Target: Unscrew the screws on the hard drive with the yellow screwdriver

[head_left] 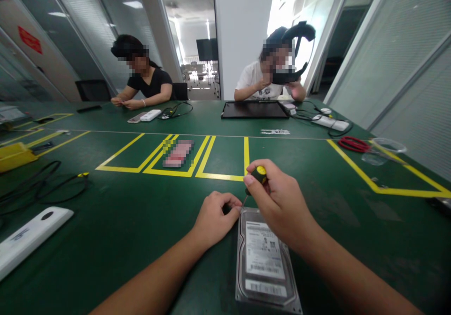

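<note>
A silver hard drive (265, 263) lies label up on the green table, in front of me. My right hand (278, 197) is wrapped round the black and yellow handle of a screwdriver (260, 174). Its thin shaft slants down to the drive's far left corner. Beside that corner, my left hand (216, 218) has its thumb and forefinger brought together close to the screwdriver's tip. Whatever may be between those fingertips is too small to make out. Part of the drive's right side is hidden behind my right hand and forearm.
Yellow tape marks rectangles on the table (158, 211); a pink phone-shaped item (178, 153) lies in one. To the left are black cables (45, 188) and a white device (33, 237). Red-handled pliers (354, 144) lie right. Two people sit opposite, near a black panel (254, 110).
</note>
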### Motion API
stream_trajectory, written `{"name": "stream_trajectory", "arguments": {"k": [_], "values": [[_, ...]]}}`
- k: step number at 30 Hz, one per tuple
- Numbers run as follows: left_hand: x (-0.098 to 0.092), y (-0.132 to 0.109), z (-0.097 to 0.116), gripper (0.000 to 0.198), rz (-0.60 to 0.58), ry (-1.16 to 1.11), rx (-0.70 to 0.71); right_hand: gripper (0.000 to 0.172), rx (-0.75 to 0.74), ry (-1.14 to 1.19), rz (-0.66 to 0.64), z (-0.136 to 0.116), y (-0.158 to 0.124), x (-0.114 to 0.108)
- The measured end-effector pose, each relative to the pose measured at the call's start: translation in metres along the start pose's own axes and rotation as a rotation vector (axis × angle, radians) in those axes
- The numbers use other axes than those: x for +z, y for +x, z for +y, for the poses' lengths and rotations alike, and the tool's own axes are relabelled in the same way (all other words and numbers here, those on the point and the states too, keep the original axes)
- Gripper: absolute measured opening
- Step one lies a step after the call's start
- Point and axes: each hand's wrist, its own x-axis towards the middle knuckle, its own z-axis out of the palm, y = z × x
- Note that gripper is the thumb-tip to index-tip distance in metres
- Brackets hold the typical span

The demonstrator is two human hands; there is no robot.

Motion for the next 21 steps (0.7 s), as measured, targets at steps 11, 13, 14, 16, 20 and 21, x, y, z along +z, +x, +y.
{"name": "stream_trajectory", "arguments": {"k": [11,13,14,16,20,21], "values": [[0.0,-0.002,0.0,0.01,0.006,0.005,-0.004,0.02,0.017,0.005,-0.005,0.008,0.001,0.005],[0.0,-0.001,0.0,0.011,0.0,0.004,-0.007,0.02,0.022,0.003,-0.001,0.009,0.001,0.005],[0.0,-0.001,0.0,0.011,-0.002,0.004,-0.007,0.02,0.024,0.002,-0.002,0.009,0.002,0.005],[0.0,0.0,0.0,0.011,-0.006,0.008,-0.003,0.02,0.024,0.001,0.0,0.01,0.003,0.005],[0.0,-0.001,0.0,0.011,-0.007,0.008,0.002,0.018,-0.021,-0.031,0.042,0.012,0.005,0.005],[0.0,-0.001,0.0,0.011,-0.009,0.006,0.001,0.019,-0.032,-0.036,0.049,0.012,0.005,0.004]]}}
